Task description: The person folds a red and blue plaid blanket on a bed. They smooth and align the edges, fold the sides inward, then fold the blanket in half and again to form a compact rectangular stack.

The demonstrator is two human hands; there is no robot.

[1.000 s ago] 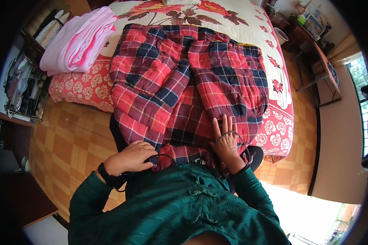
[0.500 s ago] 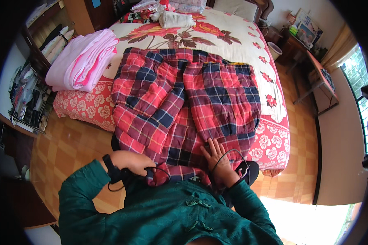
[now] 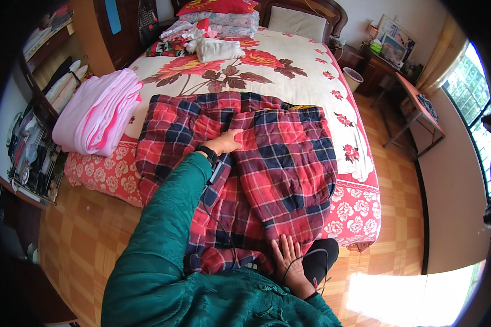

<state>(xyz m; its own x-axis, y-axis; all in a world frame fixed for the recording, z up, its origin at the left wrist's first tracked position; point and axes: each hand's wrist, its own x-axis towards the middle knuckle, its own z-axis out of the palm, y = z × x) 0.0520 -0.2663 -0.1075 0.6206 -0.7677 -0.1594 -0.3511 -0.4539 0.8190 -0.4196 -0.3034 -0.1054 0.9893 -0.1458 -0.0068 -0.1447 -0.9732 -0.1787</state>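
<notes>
A red, navy and white plaid padded cloth [image 3: 286, 158] lies folded over the foot of the bed, its near end hanging against my lap. My left hand [image 3: 225, 143] reaches far across it, fingers closed on the inner edge of the right-hand folded panel; the fingertips are partly hidden. Near my lap, my right hand [image 3: 290, 264] rests flat with fingers spread on the near right part of the cloth. A dark band and a small device sit on my left wrist, and a thin black cable trails from it. Another cable loops by my right wrist.
The bed's flowered cover [image 3: 305, 60] spreads beyond the cloth. A folded pink blanket [image 3: 95, 111] lies at left, a white folded towel [image 3: 219, 50] farther back. A crowded rack [image 3: 35, 155] stands left; a small table [image 3: 417, 101] and white bin [image 3: 352, 79] stand right.
My left hand has moved from the near left edge of the cloth forward to the middle fold. My right hand stays on the near right part. The view has tilted up slightly.
</notes>
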